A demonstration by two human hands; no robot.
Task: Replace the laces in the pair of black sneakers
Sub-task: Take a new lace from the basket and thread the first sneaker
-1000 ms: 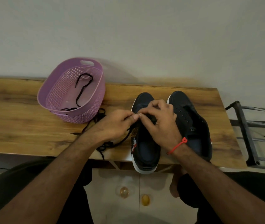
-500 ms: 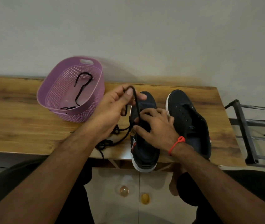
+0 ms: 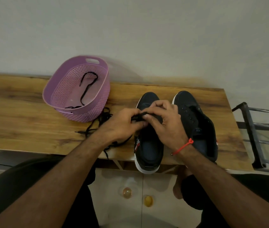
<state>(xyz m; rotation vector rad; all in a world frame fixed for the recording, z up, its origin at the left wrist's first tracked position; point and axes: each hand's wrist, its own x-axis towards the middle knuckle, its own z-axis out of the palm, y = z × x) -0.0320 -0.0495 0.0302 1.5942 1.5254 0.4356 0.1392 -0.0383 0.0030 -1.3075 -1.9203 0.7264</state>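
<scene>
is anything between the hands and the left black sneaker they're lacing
Nothing visible is. The left hand and right hand both pinch the black lace directly over the left black sneaker. The purple plastic basket sits off to the left.

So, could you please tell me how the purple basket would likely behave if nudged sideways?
The purple basket looks like thin perforated plastic holding only a black lace, so probably light. On the smooth wooden table it would likely slide, not tip, given its wide base.
</scene>
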